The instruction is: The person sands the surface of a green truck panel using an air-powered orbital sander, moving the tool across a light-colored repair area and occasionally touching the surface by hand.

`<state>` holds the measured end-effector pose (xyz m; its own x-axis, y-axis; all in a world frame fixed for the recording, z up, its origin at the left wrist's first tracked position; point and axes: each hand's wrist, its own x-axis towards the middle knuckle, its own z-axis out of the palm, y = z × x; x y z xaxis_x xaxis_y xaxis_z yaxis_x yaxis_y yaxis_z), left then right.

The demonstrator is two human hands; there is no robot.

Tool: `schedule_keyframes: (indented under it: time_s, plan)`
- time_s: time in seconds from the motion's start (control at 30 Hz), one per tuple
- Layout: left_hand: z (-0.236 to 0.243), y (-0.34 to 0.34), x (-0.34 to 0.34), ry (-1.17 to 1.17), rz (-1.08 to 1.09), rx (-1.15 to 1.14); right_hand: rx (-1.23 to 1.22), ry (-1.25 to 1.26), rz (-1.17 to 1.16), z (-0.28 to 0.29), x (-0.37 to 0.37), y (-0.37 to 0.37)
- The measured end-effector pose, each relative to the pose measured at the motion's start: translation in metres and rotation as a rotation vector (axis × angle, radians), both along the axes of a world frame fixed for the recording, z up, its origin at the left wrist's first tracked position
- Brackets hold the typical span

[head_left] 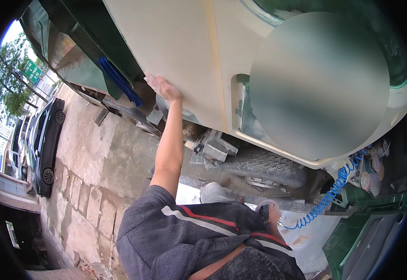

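Note:
My left hand (164, 87) lies on the cream vehicle body panel (175, 42) at its left edge, fingers stretched out. A strip of tan tape (216, 70) runs down the panel to the right of the hand. Low at the right of my torso, my right hand (273, 215) grips a round power sander (265, 205), partly hidden by my body. A blue coiled air hose (316, 207) runs from it up toward the right. A large blurred oval covers the upper right of the vehicle.
A tyre (269, 165) and a metal step (217, 147) sit under the panel. Green panels (348, 238) and round pads (371, 172) are at the right. Blue material (119, 81) hangs at the upper left. Cars (45, 149) stand on the concrete ground (82, 140) beyond.

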<state>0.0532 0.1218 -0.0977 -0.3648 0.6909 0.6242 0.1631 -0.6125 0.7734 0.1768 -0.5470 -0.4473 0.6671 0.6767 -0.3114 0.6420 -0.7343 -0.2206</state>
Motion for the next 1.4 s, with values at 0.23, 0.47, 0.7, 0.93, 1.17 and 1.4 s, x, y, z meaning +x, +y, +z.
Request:
schedule_keyframes:
  time_s: [0.23,0.47,0.7,0.93,1.17,1.4]
  plan:
    - [0.161,-0.006,0.041,0.008,-0.050,-0.118,0.113,-0.071,0.228,-0.125,0.018,-0.071]
    - [0.284,-0.043,0.046,0.213,0.017,0.206,0.176,0.322,-0.099,-0.097,0.021,-0.032]
    - [0.393,-0.058,0.080,0.452,0.070,0.549,0.169,0.311,0.102,-0.082,0.034,-0.018]
    - [0.488,-0.065,0.111,0.571,0.205,0.639,0.213,0.090,0.053,-0.013,0.014,0.001]
    - [0.558,-0.046,0.119,0.606,0.226,0.693,0.247,0.184,0.036,0.044,0.016,0.032]
    - [0.603,-0.016,0.110,0.540,0.183,0.770,0.269,0.219,0.047,0.065,0.017,0.064]
